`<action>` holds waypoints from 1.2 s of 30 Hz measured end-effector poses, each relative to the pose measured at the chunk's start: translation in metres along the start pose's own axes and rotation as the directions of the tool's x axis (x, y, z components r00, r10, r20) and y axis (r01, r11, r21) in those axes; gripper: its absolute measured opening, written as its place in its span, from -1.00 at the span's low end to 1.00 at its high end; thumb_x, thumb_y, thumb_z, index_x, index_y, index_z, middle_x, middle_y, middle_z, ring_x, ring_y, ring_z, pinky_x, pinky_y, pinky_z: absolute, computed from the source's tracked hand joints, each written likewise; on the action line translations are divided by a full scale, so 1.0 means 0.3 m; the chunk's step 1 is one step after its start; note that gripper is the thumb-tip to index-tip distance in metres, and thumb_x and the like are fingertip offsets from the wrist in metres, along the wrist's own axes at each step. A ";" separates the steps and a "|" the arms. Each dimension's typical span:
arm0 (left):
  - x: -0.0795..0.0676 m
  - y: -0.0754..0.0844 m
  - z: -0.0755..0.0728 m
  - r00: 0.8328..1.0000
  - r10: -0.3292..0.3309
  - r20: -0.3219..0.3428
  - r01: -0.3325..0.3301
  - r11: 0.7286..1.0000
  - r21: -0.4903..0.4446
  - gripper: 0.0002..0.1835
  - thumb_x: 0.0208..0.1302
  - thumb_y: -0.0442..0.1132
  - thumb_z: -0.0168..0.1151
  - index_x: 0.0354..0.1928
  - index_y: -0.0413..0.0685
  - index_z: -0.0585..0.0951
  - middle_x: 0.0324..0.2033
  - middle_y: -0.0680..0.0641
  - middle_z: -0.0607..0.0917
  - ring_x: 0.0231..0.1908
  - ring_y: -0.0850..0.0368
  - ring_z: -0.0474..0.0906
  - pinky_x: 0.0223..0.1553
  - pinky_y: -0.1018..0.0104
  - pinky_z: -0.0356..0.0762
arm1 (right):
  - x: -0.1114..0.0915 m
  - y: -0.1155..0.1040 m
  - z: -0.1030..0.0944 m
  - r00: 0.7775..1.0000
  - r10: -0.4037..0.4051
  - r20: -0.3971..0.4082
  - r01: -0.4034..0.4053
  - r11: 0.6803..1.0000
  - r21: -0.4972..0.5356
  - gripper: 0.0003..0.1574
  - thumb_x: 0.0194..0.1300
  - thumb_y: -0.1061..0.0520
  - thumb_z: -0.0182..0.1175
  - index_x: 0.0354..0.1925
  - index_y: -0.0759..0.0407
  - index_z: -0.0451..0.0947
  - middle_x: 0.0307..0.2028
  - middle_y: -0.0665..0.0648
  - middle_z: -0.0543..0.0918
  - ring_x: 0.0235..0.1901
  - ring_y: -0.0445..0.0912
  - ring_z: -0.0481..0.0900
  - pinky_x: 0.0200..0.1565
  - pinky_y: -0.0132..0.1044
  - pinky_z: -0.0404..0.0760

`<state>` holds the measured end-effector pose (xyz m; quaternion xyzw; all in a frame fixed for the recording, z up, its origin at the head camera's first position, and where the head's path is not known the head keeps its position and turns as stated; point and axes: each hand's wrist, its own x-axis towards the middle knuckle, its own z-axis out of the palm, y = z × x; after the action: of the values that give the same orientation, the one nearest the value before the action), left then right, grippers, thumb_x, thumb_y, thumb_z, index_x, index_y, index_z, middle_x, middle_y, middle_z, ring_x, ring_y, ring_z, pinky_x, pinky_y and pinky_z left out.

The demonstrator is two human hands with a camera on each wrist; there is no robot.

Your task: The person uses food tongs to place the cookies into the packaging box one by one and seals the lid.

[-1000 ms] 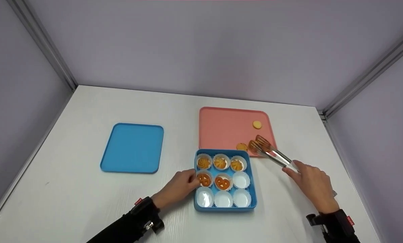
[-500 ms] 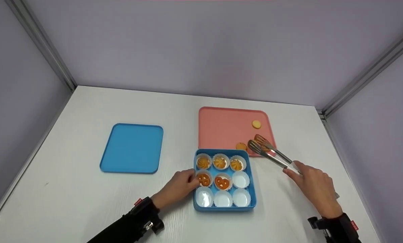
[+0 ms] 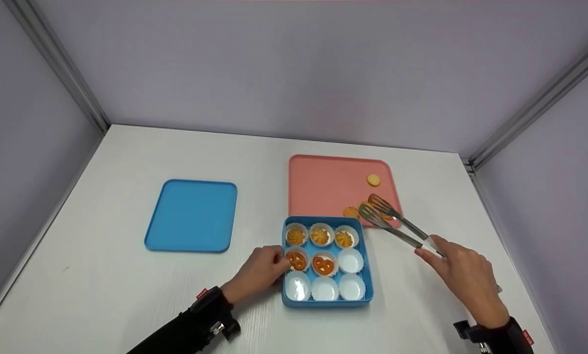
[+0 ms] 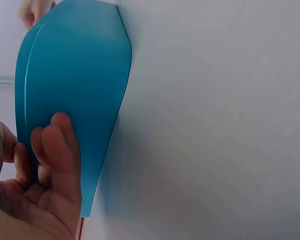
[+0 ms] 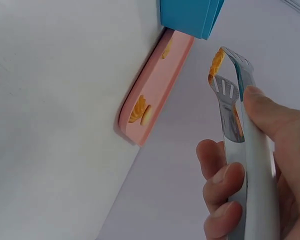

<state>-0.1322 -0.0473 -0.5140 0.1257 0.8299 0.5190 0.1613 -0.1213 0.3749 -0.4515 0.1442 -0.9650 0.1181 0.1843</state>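
My left hand [image 3: 257,275] grips the left wall of a blue box [image 3: 328,304], thumb at the rim and fingers curled against the outside, as the left wrist view shows. White paper cups fill the box: three hold swirled cookies [image 3: 320,236], two hold pretzels [image 3: 323,266], several have nothing in them. My right hand [image 3: 466,275] holds metal tongs [image 3: 399,233], thumb on one arm and fingers round the other. A golden cookie [image 5: 217,62] sits between the tong tips, above the pink tray [image 3: 323,182].
On the pink tray lie a pale round cookie [image 3: 373,180], another cookie [image 3: 351,212] near the box, and a piped cookie [image 5: 138,109] partly behind the tongs in the head view. A blue square tray [image 3: 191,216] lies to the left. Grey walls enclose the table's back and sides.
The tong tips have shifted slightly up and left in the head view, with a cookie now showing between them. My right hand has drifted a little right and down. The left hand stays put.
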 end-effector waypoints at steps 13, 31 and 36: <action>-0.002 -0.011 0.014 0.999 -0.021 -0.029 0.022 0.999 0.035 -0.84 0.23 -0.26 0.08 -0.52 -0.03 0.45 -0.67 0.08 0.46 -0.65 0.22 0.44 -0.62 0.36 0.36 | -0.037 -0.004 -0.064 0.997 -0.074 0.034 0.072 0.996 0.060 -0.35 -0.04 -0.12 0.50 -0.07 0.27 0.67 -0.36 0.24 0.73 -0.55 0.00 0.64 -0.65 -0.12 0.48; -0.009 -0.011 0.031 0.998 0.007 -0.062 -0.005 0.999 0.045 -0.82 0.24 -0.27 0.09 -0.53 -0.05 0.45 -0.68 0.07 0.49 -0.67 0.23 0.47 -0.63 0.36 0.42 | -0.089 -0.102 -0.110 0.966 -0.240 0.095 0.251 0.959 -0.131 -0.41 -0.07 -0.24 0.47 -0.14 0.06 0.66 -0.66 -0.12 0.47 -0.78 -0.29 0.27 -0.76 -0.34 0.25; -0.012 -0.010 0.036 0.996 0.037 -0.077 -0.033 0.998 0.053 -0.82 0.23 -0.28 0.09 -0.54 -0.05 0.44 -0.69 0.07 0.49 -0.68 0.25 0.45 -0.63 0.37 0.39 | -0.084 -0.127 -0.122 0.962 -0.238 0.134 0.260 0.948 -0.181 -0.42 -0.04 -0.26 0.45 -0.16 0.07 0.65 -0.69 -0.08 0.46 -0.80 -0.27 0.23 -0.77 -0.35 0.21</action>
<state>-0.1246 -0.0411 -0.5206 0.1238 0.8464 0.5048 0.1163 -0.0749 0.3556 -0.4214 0.2524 -0.9546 -0.0105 0.1577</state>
